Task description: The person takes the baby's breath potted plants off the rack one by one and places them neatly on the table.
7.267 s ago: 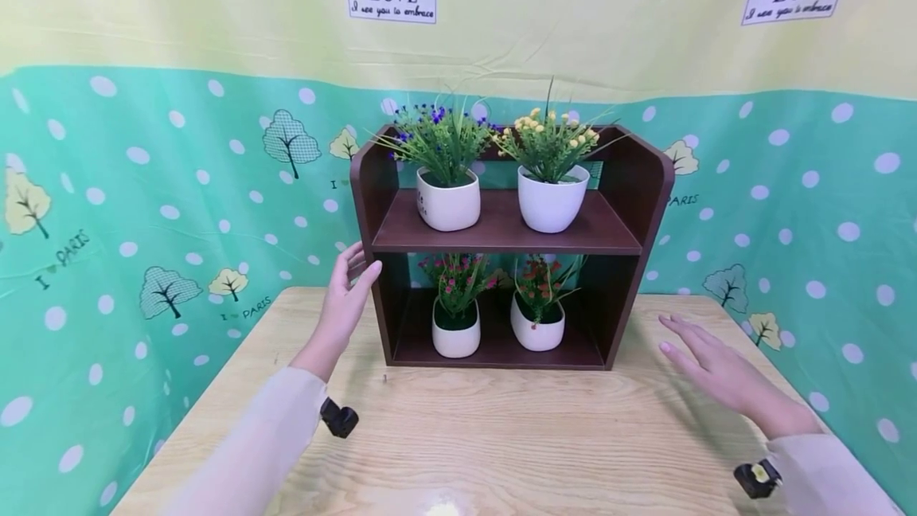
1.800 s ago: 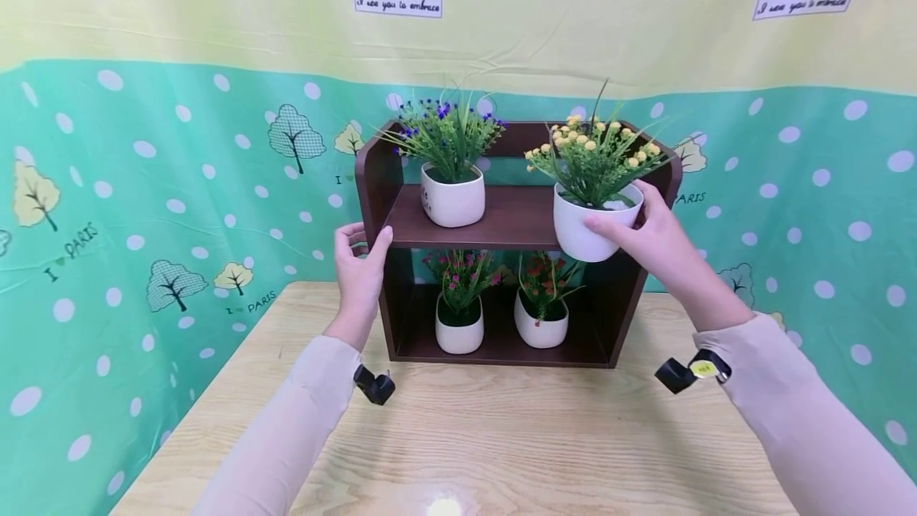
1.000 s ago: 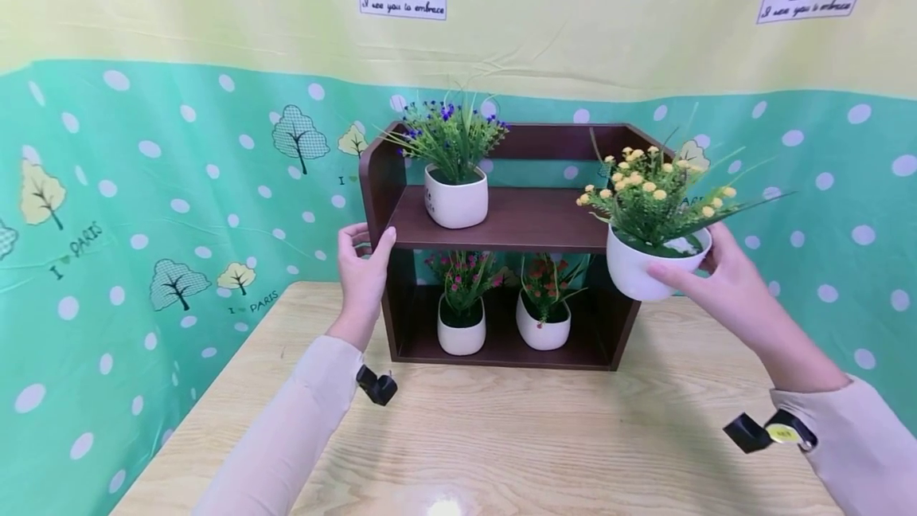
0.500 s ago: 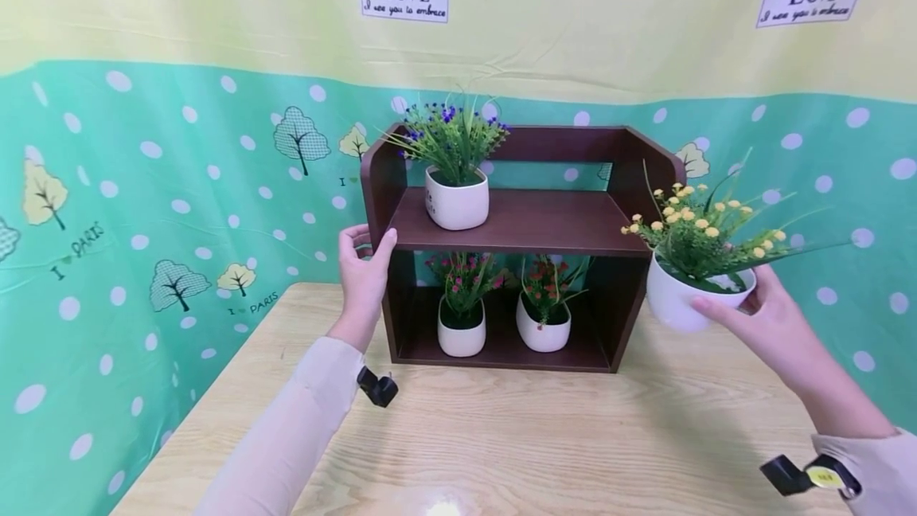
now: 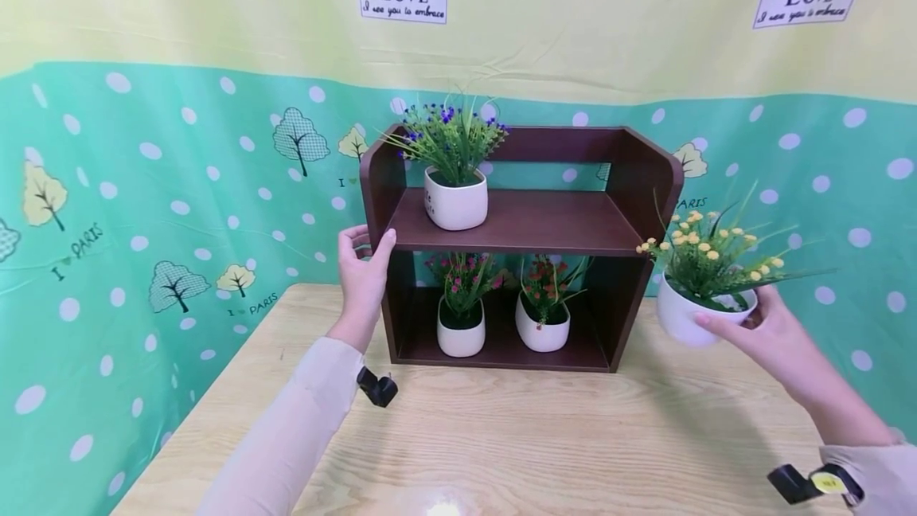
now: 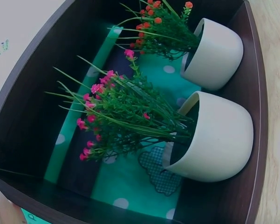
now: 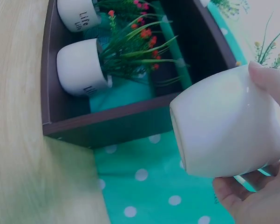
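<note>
My right hand (image 5: pixel 770 333) holds a white pot (image 5: pixel 691 317) with yellow flowers in the air, right of the dark brown two-tier shelf (image 5: pixel 530 221). The thumb lies on the pot's near side and fingers reach round behind; the right wrist view shows the pot's (image 7: pixel 223 123) smooth wall and base. My left hand (image 5: pixel 364 273) grips the shelf's left side panel, thumb at the front edge, fingers on the outer side. A white pot with purple flowers (image 5: pixel 456 201) stands on the upper tier. Below are pots with pink flowers (image 5: pixel 462 337) and red flowers (image 5: pixel 543 333).
The shelf stands towards the back of a light wooden table (image 5: pixel 487 436). Behind it hangs a green and yellow curtain (image 5: pixel 215 142) with dots and trees. A small black camera sits at each wrist.
My right hand has taken the yellow-flowered pot off the upper tier and carried it right and down, slowing in the last half second. The left hand stays at the left panel.
</note>
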Tool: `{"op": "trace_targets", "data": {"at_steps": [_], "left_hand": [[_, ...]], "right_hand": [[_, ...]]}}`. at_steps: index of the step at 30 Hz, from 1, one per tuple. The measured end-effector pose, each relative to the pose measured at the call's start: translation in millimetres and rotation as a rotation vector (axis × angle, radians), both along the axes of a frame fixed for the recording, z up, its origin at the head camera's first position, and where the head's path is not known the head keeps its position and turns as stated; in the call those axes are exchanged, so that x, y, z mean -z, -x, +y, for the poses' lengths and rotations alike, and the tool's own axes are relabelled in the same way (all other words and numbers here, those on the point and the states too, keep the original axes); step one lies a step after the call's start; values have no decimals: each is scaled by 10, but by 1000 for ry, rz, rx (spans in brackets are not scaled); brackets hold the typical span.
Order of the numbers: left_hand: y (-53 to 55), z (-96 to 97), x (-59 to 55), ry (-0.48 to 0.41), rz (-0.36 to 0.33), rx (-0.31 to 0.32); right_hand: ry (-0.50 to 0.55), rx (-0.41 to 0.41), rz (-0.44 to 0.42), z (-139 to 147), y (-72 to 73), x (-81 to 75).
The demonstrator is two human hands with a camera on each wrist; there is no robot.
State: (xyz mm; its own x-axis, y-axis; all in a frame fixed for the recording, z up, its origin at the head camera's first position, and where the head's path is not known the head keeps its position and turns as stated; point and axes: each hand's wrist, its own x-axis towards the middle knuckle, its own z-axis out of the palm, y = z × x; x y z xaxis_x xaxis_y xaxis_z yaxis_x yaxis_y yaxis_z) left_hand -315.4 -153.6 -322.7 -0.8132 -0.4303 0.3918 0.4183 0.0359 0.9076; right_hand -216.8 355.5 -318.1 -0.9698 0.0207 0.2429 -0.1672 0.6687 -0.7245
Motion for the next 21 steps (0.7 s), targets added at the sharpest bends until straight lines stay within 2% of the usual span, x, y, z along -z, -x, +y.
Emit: {"op": "trace_targets", "data": {"at_steps": [5,11,16,21], "left_hand": [[4,-14,-6,6,6,-10],[13,-30,-15,10,5,-14],[14,-31,-17,11,4,-13],[9,-26,-25,10,6,-8]], "right_hand": [[-12,1,-49,50,78,116],[-51,17,-175,105,143,253],[8,-50,-241,125,170,394],[18,-39,-319,216,177,482]]}}
